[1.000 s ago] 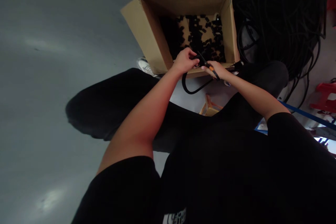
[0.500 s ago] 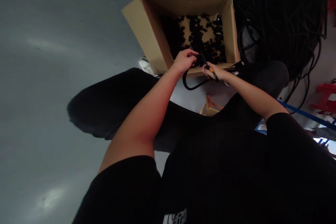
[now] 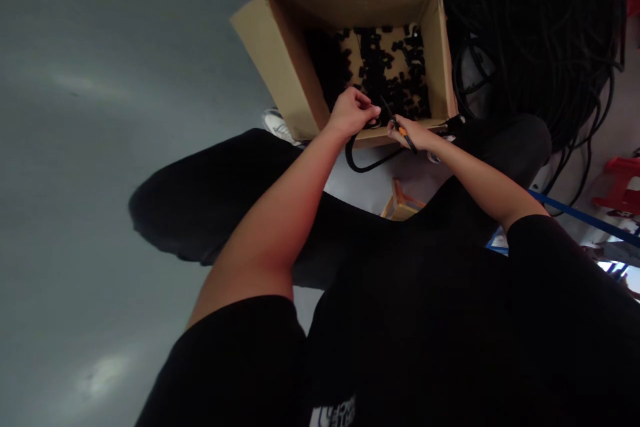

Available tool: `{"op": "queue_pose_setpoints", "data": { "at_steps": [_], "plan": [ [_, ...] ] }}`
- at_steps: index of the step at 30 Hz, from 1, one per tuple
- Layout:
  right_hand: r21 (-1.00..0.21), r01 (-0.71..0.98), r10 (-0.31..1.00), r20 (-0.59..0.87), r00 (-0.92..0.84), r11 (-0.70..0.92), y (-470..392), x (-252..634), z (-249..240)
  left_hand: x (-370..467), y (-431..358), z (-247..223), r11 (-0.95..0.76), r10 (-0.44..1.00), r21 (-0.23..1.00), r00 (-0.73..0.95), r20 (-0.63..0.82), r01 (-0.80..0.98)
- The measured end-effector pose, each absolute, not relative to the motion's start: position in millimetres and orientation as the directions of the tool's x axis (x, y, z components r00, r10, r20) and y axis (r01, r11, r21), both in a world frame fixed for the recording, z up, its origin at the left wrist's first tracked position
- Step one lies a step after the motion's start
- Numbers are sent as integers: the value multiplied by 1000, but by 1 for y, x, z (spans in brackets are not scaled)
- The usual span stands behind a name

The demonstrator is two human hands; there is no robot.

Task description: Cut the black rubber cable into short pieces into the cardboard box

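Note:
My left hand [image 3: 354,112] is closed in a pinch over the near edge of an open cardboard box [image 3: 299,80], on a black hose-like strip [image 3: 371,165]. The strip hangs in a loop below it and runs toward my right hand [image 3: 413,133]. That hand is wrapped round scissors with black and orange handles [image 3: 402,131], whose dark blades point up and left toward my left fingertips, a small distance apart from them. Inside the box lie many short black cut pieces [image 3: 373,53]. The strip's end at my left fingers is too dark to make out.
A large heap of coiled black hose [image 3: 540,33] lies on the floor right of the box. A wooden stool [image 3: 401,207] shows between my legs. At the right are a red plastic stool [image 3: 620,183] and a blue bar [image 3: 585,217].
My left fingers have shifted, the thumb now reaching right where the index finger was stretched out before. The scissors have moved only slightly.

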State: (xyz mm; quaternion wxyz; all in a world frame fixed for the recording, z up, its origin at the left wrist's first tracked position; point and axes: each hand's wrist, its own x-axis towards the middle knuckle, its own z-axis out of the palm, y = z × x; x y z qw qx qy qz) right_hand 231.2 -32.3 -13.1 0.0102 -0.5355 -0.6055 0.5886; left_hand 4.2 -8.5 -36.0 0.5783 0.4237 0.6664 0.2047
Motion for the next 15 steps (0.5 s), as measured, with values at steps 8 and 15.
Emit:
{"op": "queue_pose_setpoints", "data": {
  "at_steps": [8, 15],
  "plan": [
    [-708, 676, 650, -615, -447, -204, -27, 234, -4, 5, -11, -43, 544, 809, 770, 36, -587, 333],
    [-713, 678, 706, -572, -418, -176, -30, 230, -7, 6, -8, -48, 552, 807, 786, 56, -587, 279]
  ]
}}
